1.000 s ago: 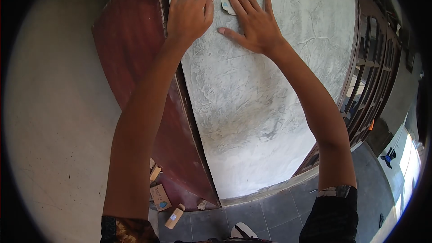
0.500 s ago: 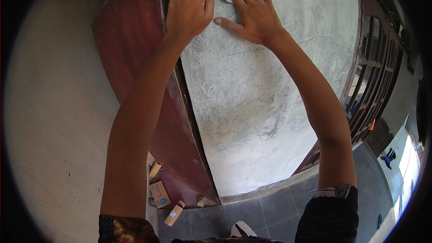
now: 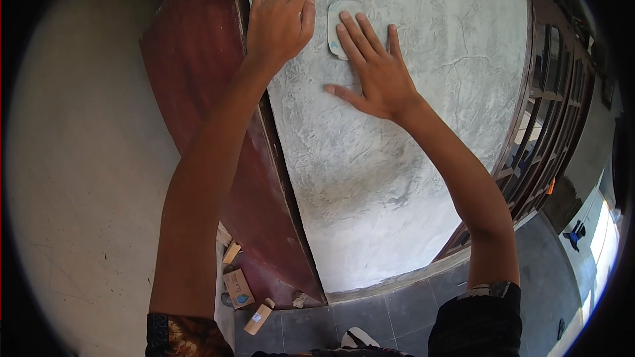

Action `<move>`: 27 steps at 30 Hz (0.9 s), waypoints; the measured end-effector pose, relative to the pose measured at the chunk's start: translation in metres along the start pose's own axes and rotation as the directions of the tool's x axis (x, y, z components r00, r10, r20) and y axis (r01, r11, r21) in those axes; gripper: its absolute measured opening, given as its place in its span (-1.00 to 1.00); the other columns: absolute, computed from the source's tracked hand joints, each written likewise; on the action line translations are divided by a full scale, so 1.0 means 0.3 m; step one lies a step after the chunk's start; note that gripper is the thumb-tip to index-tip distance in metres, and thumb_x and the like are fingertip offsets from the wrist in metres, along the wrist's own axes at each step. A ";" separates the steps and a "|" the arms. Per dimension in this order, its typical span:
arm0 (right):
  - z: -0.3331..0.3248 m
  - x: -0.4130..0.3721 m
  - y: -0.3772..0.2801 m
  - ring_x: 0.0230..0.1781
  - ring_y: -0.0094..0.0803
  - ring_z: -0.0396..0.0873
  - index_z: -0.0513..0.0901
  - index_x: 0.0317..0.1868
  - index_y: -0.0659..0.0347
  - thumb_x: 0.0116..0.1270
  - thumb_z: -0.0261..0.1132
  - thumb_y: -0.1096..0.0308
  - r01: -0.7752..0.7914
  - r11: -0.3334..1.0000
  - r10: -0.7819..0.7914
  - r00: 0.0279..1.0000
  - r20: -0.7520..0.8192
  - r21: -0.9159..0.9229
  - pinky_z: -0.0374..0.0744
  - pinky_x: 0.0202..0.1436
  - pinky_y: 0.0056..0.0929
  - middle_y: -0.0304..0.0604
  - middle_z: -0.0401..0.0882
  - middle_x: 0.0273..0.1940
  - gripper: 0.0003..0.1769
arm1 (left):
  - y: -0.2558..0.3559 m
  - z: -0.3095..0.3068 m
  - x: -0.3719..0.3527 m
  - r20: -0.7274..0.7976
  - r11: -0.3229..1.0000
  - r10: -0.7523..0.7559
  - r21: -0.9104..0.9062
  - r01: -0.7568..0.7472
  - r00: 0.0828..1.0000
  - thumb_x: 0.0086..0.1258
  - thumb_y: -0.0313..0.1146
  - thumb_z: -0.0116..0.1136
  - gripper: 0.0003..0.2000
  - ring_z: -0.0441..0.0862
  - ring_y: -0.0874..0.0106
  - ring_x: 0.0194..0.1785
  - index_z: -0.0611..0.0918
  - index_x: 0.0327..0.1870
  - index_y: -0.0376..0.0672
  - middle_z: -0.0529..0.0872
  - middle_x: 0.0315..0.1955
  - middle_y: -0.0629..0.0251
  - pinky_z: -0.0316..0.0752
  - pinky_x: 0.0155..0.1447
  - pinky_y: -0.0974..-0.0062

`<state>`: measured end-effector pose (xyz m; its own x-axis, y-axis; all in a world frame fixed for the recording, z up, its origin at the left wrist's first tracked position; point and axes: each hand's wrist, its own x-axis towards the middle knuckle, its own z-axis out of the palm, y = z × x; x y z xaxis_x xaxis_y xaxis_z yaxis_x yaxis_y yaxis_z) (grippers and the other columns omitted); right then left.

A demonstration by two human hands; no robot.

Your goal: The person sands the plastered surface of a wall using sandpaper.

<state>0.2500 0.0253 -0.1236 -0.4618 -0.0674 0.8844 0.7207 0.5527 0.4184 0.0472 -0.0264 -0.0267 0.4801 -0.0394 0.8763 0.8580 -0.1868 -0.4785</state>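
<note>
My right hand [image 3: 380, 76] lies spread on a rough grey plastered wall [image 3: 357, 178]. Its fingers press on a thin pale pad [image 3: 336, 30] with rounded corners, flat against the wall. To the left, my left hand [image 3: 281, 20] rests with fingers apart on the same wall, close to its left edge, and holds nothing. A dark red wooden panel [image 3: 198, 46] stands along that edge.
Small cardboard boxes [image 3: 238, 287] [image 3: 258, 317] lie at the panel's foot, at lower left. A dark-framed window [image 3: 546, 106] is on the right. Below is the grey tiled floor [image 3: 410, 311], with a white shoe [image 3: 357, 338] on it.
My right hand has moved down the wall together with the pad, and more of the pad now shows. My left hand has stayed almost in place.
</note>
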 end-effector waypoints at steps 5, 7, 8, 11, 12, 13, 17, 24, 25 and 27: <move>0.010 0.128 0.081 0.74 -0.23 0.00 0.23 0.67 0.08 0.48 0.06 -0.43 -0.004 0.994 -0.005 0.997 -0.083 -0.111 -0.07 0.70 0.35 -0.22 0.11 0.70 -0.02 | 0.013 -0.010 0.013 -0.013 0.999 0.039 0.026 -0.039 0.999 0.54 -0.42 -0.01 -0.51 0.27 0.03 0.63 0.47 0.46 -0.37 0.43 0.52 -0.07 0.09 0.65 -0.10; 0.020 0.188 0.112 0.74 -0.21 -0.02 0.18 0.68 0.09 0.48 0.09 -0.40 0.028 0.992 -0.039 0.995 -0.092 -0.122 -0.10 0.71 0.34 -0.18 0.07 0.71 -0.01 | 0.024 -0.012 0.005 -0.021 0.996 0.077 0.043 -0.076 0.997 0.54 -0.41 -0.01 -0.50 0.26 0.03 0.64 0.45 0.47 -0.39 0.42 0.52 -0.09 0.09 0.65 -0.11; 0.017 0.205 0.120 0.75 -0.19 -0.04 0.13 0.70 0.11 0.48 0.11 -0.38 0.059 0.988 -0.074 0.991 -0.108 -0.142 -0.12 0.72 0.33 -0.15 0.04 0.72 0.01 | 0.016 -0.003 0.014 -0.018 0.988 0.147 -0.040 -0.148 0.989 0.55 -0.40 -0.01 -0.49 0.26 0.03 0.64 0.42 0.49 -0.40 0.40 0.53 -0.11 0.07 0.65 -0.11; -0.044 0.229 0.133 0.76 0.07 -0.20 -0.05 0.70 0.32 0.46 0.13 -0.39 0.090 0.995 -0.085 0.988 0.130 -0.033 -0.09 0.62 0.55 0.15 -0.11 0.72 0.15 | 0.003 0.063 0.063 -0.006 0.968 0.183 -0.176 -0.181 0.983 0.58 -0.38 -0.02 -0.48 0.25 0.04 0.65 0.39 0.52 -0.39 0.36 0.56 -0.11 0.04 0.66 -0.12; -0.038 0.227 0.152 0.76 0.06 -0.20 -0.07 0.70 0.31 0.44 0.17 -0.39 0.120 0.992 -0.112 0.984 0.140 -0.049 -0.10 0.62 0.56 0.13 -0.11 0.73 0.18 | 0.019 0.073 0.083 0.004 0.961 0.155 -0.230 -0.150 0.988 0.60 -0.36 -0.03 -0.47 0.25 0.05 0.65 0.38 0.53 -0.38 0.34 0.57 -0.09 0.02 0.66 -0.13; -0.021 0.217 0.174 0.76 0.06 -0.20 -0.07 0.70 0.31 0.44 0.17 -0.39 0.124 0.991 -0.117 0.984 0.134 -0.046 -0.10 0.62 0.56 0.13 -0.11 0.73 0.18 | 0.034 0.079 0.092 0.005 0.963 0.155 -0.222 -0.150 0.988 0.60 -0.36 -0.03 -0.47 0.25 0.05 0.65 0.38 0.53 -0.38 0.34 0.57 -0.09 0.02 0.66 -0.13; -0.007 0.148 0.292 0.74 -0.23 -0.03 0.13 0.70 0.08 0.48 0.13 -0.28 0.179 0.980 -0.164 0.973 -0.163 0.084 -0.13 0.77 0.11 -0.18 0.03 0.72 -0.04 | 0.088 0.098 0.088 0.049 0.999 0.031 0.006 -0.031 0.998 0.62 -0.34 -0.02 -0.46 0.19 0.07 0.68 0.34 0.57 -0.35 0.30 0.61 -0.02 -0.02 0.67 -0.15; -0.009 0.050 0.441 0.72 -0.33 0.05 0.27 0.66 0.00 0.47 0.15 -0.25 0.183 0.983 -0.182 0.964 -0.193 -0.015 -0.07 0.76 0.07 -0.32 0.17 0.69 -0.13 | 0.309 0.180 -0.108 -0.026 0.970 -0.161 0.182 0.163 0.987 0.59 -0.12 0.12 -0.42 0.18 0.31 0.69 0.42 0.57 -0.13 0.32 0.63 0.28 0.01 0.64 -0.24; -0.009 0.051 0.440 0.72 -0.32 0.08 0.32 0.63 0.01 0.45 0.19 -0.19 0.182 0.983 -0.173 0.960 -0.218 0.021 -0.05 0.76 0.09 -0.30 0.20 0.67 -0.16 | 0.356 0.189 -0.140 0.005 0.974 -0.204 0.101 0.202 0.979 0.63 -0.13 0.09 -0.39 0.11 0.25 0.72 0.31 0.64 -0.10 0.23 0.67 0.27 -0.08 0.64 -0.28; -0.008 0.039 0.432 0.71 -0.30 0.11 0.37 0.61 0.03 0.43 0.22 -0.13 0.184 0.980 -0.160 0.954 -0.252 0.078 -0.02 0.75 0.11 -0.28 0.24 0.66 -0.18 | 0.343 0.205 -0.101 -0.019 0.969 -0.203 0.141 0.204 0.979 0.63 -0.14 0.08 -0.39 0.10 0.25 0.72 0.31 0.64 -0.10 0.23 0.67 0.26 -0.08 0.65 -0.28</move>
<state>0.3392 0.0942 -0.0585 -0.4254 -0.3620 0.8294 0.5806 0.5939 0.5570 0.1321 0.0158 -0.1060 0.2919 -0.0195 0.9562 0.9549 -0.0506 -0.2925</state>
